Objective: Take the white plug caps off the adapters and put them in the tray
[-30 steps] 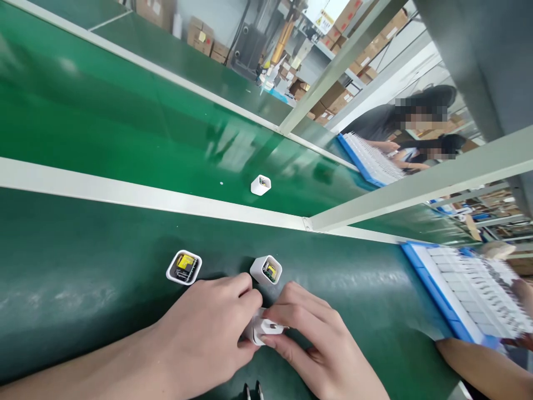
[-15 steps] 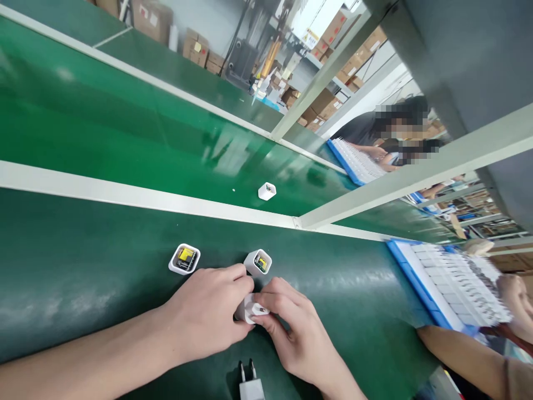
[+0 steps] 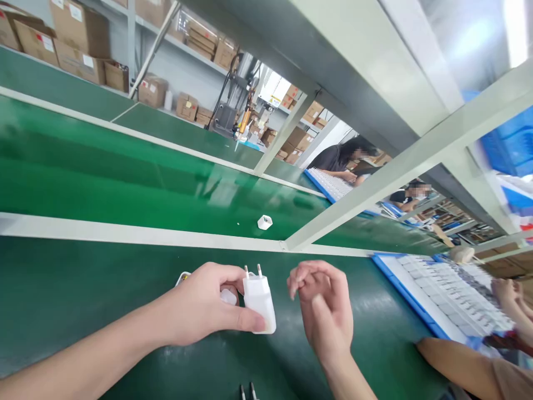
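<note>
My left hand [image 3: 212, 305] is closed on a white two-pin charger plug [image 3: 260, 305], held upright with its pins pointing away from me. A small whitish translucent piece [image 3: 228, 296] shows inside the curl of the same hand; what it is I cannot make out. To the right, apart from the plug, my right hand [image 3: 325, 305] is raised with loosely bent fingers and nothing in it. Behind my left hand, a white charger housing [image 3: 181, 278] is mostly hidden. Two dark plug pins [image 3: 248, 392] poke in at the bottom edge, their body out of frame.
Another white housing [image 3: 265, 222] sits on the bright green strip beyond the white rail [image 3: 125, 232]. A slanted metal post [image 3: 358, 203] rises from that rail. At right lies a blue tray [image 3: 412, 294] of white chargers, beside a co-worker's arm [image 3: 458, 361].
My right hand has let go of the charger plug and moved right. My left hand has turned the plug upright. The view has tilted up, so the lower plug has nearly left the frame.
</note>
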Motion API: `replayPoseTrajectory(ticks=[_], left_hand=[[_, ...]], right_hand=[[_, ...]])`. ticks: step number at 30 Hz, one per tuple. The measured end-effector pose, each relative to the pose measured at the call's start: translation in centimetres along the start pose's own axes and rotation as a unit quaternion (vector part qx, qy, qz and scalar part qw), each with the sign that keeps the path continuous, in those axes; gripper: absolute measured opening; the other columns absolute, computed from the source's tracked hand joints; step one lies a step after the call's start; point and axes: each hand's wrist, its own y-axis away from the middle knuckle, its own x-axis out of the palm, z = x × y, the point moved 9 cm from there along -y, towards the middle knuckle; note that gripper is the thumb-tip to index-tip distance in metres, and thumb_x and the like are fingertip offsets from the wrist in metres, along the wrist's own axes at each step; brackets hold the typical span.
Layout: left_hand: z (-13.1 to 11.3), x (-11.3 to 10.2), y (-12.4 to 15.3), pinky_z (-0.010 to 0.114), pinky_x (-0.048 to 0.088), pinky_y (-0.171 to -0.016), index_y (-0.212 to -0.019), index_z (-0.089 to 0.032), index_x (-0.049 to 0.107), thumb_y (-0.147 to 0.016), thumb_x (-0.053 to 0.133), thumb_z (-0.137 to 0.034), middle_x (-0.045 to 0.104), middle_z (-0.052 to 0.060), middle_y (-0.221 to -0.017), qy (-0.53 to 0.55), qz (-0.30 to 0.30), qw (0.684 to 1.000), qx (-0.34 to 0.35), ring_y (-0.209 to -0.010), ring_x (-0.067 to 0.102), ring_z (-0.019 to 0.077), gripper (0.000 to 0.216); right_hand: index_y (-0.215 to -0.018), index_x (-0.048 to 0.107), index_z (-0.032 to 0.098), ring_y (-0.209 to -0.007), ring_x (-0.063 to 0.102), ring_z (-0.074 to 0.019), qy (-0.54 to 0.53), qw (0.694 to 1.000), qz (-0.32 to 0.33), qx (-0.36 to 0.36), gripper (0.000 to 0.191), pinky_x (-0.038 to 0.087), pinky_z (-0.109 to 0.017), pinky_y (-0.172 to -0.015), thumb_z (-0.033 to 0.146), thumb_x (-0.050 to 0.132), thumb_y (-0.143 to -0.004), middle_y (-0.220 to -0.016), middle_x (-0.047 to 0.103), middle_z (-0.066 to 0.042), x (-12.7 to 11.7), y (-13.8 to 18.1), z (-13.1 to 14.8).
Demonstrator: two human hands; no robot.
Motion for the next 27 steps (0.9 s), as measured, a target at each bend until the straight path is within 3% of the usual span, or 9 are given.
replayPoseTrajectory(ticks=[3, 5, 11, 14, 17, 18, 22, 24, 27], left_hand=[[-0.1, 0.1, -0.2, 0.023, 0.038, -0.064, -0.091, -0.015, 0.073, -0.065, 0.086, -0.029, 0.064, -0.004, -0.076, 0.02, 0.008, 1.0, 0.014, -0.069, 0.051, 0.0115, 0.032], [-0.1, 0.0, -0.2, 0.024, 0.039, -0.065, -0.088, -0.015, 0.073, -0.068, 0.085, -0.03, 0.064, -0.004, -0.076, 0.02, 0.014, 1.0, 0.018, -0.07, 0.052, 0.0116, 0.027], [-0.7, -0.7, -0.2, 0.023, 0.039, -0.062, -0.081, -0.016, 0.071, -0.07, 0.082, -0.029, 0.061, -0.005, -0.07, -0.004, -0.005, 1.0, 0.021, -0.066, 0.052, 0.0115, 0.02], [-1.5, -1.8, -0.6, 0.024, 0.041, -0.064, -0.081, -0.017, 0.072, -0.072, 0.079, -0.032, 0.065, -0.003, -0.073, -0.039, -0.01, 0.998, 0.037, -0.069, 0.056, 0.0133, 0.02], [-2.7, -6.6, -1.1, 0.027, 0.045, -0.071, -0.094, -0.02, 0.075, -0.076, 0.075, -0.042, 0.072, 0.001, -0.089, -0.18, -0.104, 0.975, 0.075, -0.081, 0.064, 0.0198, 0.029], [-3.1, -9.2, -1.1, 0.029, 0.045, -0.073, -0.1, -0.021, 0.075, -0.078, 0.073, -0.045, 0.074, 0.002, -0.097, -0.258, -0.165, 0.948, 0.084, -0.086, 0.065, 0.0229, 0.032], [-3.6, -19.0, 0.4, 0.035, 0.044, -0.072, -0.116, -0.025, 0.071, -0.089, 0.055, -0.043, 0.069, 0.008, -0.125, -0.512, -0.366, 0.776, 0.048, -0.1, 0.066, 0.0336, 0.036], [-2.6, -22.4, 1.0, 0.035, 0.044, -0.07, -0.116, -0.024, 0.071, -0.09, 0.053, -0.044, 0.071, 0.011, -0.122, -0.513, -0.392, 0.764, 0.008, -0.101, 0.066, 0.0351, 0.038], [-1.8, -24.4, 1.3, 0.032, 0.047, -0.074, -0.111, -0.023, 0.072, -0.087, 0.058, -0.048, 0.073, 0.01, -0.114, -0.476, -0.397, 0.785, -0.005, -0.102, 0.067, 0.032, 0.037]], right_hand=[[-0.136, 0.052, 0.031, -0.105, 0.056, -0.0261, 0.107, 0.979, 0.158, -0.065, 0.056, 0.053, -0.041, -0.084, 0.044, 0.078, -0.087, -0.122, 0.053, -0.01, 3.9, 0.6, 2.1], [-0.134, 0.056, 0.03, -0.111, 0.056, -0.0271, 0.182, 0.957, 0.213, -0.082, 0.054, 0.053, -0.042, -0.09, 0.032, 0.081, -0.086, -0.124, 0.054, -0.01, 5.6, 1.0, 2.5], [-0.122, 0.063, 0.031, -0.097, 0.061, -0.0228, 0.185, 0.964, 0.176, -0.082, 0.044, 0.056, -0.035, -0.079, 0.029, 0.083, -0.084, -0.111, 0.059, -0.006, 6.7, 0.2, 2.1], [-0.122, 0.062, 0.031, -0.1, 0.063, -0.0235, 0.175, 0.963, 0.187, -0.082, 0.045, 0.057, -0.036, -0.083, 0.044, 0.082, -0.084, -0.112, 0.061, -0.006, 6.9, -1.0, 0.9], [-0.142, 0.044, 0.028, -0.112, 0.062, -0.0236, 0.311, 0.933, 0.182, -0.017, 0.058, 0.057, -0.038, -0.094, 0.058, 0.062, -0.095, -0.128, 0.059, -0.01, 5.4, -4.7, -3.2], [-0.15, 0.033, 0.028, -0.115, 0.062, -0.0207, 0.418, 0.895, 0.153, 0.026, 0.057, 0.057, -0.035, -0.094, 0.054, 0.05, -0.103, -0.136, 0.056, -0.011, 3.9, -6.5, -5.2], [-0.142, 0.049, 0.018, -0.123, 0.058, -0.0289, 0.557, 0.818, 0.088, 0.118, 0.043, 0.052, -0.049, -0.101, 0.034, 0.057, -0.103, -0.144, 0.051, -0.017, -0.5, -12.6, -11.6], [-0.132, 0.058, 0.017, -0.115, 0.063, -0.0271, 0.6, 0.778, 0.077, 0.169, 0.037, 0.055, -0.049, -0.095, 0.034, 0.064, -0.1, -0.135, 0.059, -0.012, -1.9, -14.0, -14.4], [-0.128, 0.06, 0.016, -0.108, 0.066, -0.0245, 0.626, 0.745, 0.081, 0.217, 0.035, 0.058, -0.045, -0.091, 0.035, 0.065, -0.099, -0.128, 0.062, -0.011, -2.8, -14.8, -16.8]])
